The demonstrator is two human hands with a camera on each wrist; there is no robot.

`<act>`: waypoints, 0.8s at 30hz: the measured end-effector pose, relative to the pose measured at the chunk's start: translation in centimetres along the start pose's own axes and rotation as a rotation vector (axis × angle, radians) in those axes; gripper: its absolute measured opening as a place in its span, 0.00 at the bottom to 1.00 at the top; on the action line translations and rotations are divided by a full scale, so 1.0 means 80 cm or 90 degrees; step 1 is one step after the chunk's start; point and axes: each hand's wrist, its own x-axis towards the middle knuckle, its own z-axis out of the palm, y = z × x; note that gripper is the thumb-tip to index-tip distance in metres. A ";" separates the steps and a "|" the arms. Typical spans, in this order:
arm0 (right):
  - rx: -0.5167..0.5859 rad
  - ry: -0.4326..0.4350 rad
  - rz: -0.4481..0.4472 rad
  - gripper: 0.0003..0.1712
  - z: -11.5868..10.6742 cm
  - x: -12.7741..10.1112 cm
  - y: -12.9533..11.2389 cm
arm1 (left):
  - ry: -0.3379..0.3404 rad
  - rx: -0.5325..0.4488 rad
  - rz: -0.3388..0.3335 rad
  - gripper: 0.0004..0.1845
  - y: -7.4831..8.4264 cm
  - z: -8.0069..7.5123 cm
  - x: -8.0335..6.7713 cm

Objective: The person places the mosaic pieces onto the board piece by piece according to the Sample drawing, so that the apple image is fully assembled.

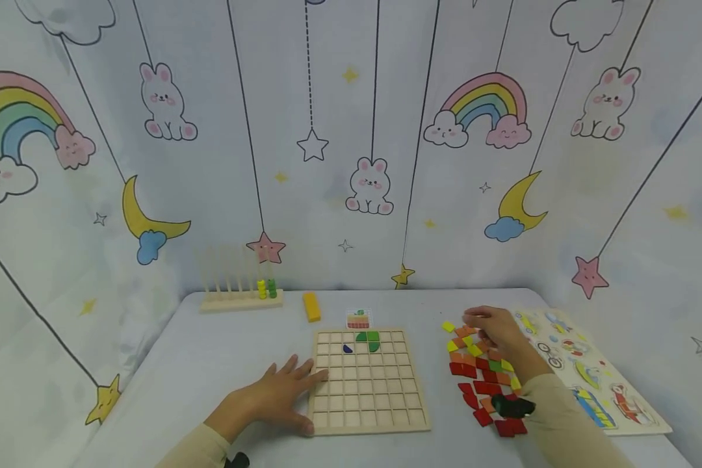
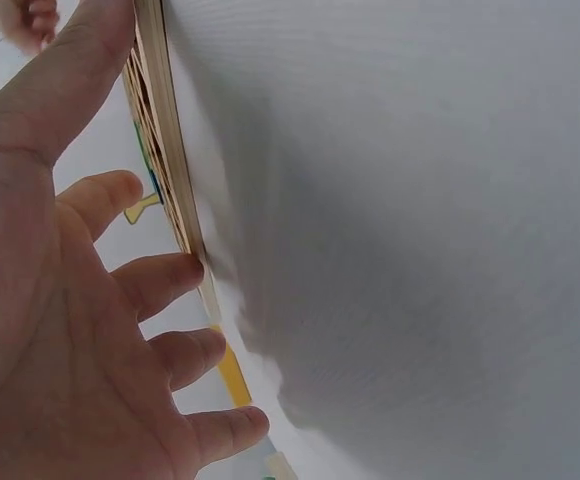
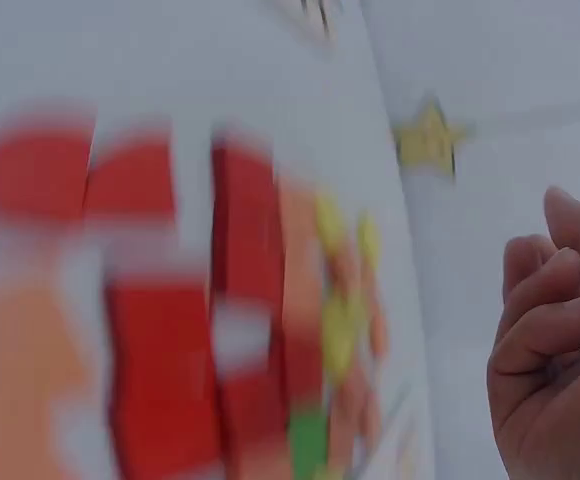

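A square wooden grid board of small open cells lies at the lower centre of the head view on a pale grey bench, with green curved pieces and one dark blue piece seated in its top rows. The left hand rests flat at the board's left edge, fingers spread and straight, fingertips touching the frame; the left wrist view shows those fingers against the board's wooden side. To the right, a loose heap of red, orange, yellow and green tiles covers the bench. The right hand hovers over the heap's upper end, fingers curled; whether it holds a tile cannot be told.
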 end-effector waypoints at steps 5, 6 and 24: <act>-0.090 0.001 0.071 0.24 -0.060 -0.026 0.054 | 0.000 -0.017 0.000 0.55 -0.003 0.003 -0.002; -0.103 -0.001 0.084 0.22 -0.064 -0.031 0.062 | 0.000 -0.018 0.002 0.55 -0.003 0.004 -0.002; -0.266 0.023 0.065 0.23 -0.036 -0.035 0.076 | 0.001 -0.019 0.003 0.54 0.001 0.002 -0.004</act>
